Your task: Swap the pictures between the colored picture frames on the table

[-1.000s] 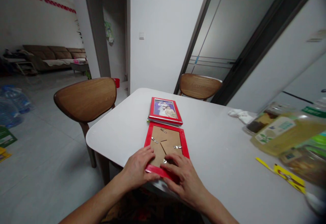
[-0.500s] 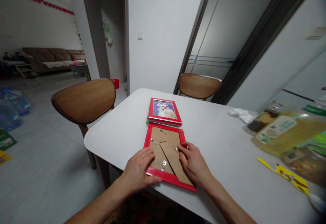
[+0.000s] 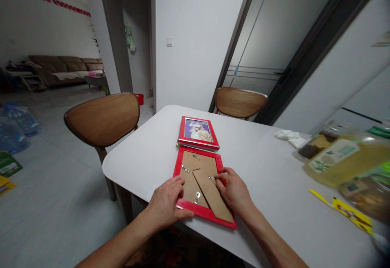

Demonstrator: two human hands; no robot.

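Plainly, your widest room is on the right of the white bench (image 3: pixel 256 158): a broad bare stretch before the bottle (image 3: pixel 332 158) and the yellow packet (image 3: pixel 352 215), both well apart from your work. Less bench lies on the left, where a chair (image 3: pixel 103 117) stands off the edge. The near frame (image 3: pixel 190 182) lies face down, its near rim close to your side of the bench, so pulling it toward you leaves little margin. Just beyond it lies the far frame (image 3: pixel 198 131), picture up, so pushing away has almost no room either.

Your left hand (image 3: pixel 169 197) braces the near left corner, fingers bent on the left rim, thumb along the near rim; whether they pinch it or only press, I cannot tell. Your right hand (image 3: pixel 236 190) has its fingers curled at the right rim, and I cannot tell if they pinch the right clip (image 3: pixel 211 177) or just push it.

The step looks like working that clip beside the slanted stand (image 3: pixel 215 195). Moving it further calls for a small sideways push with the corner kept steady. The left clip (image 3: pixel 185 169), near clip (image 3: pixel 197 197) and far clip (image 3: pixel 196 157) have no fingers on them.
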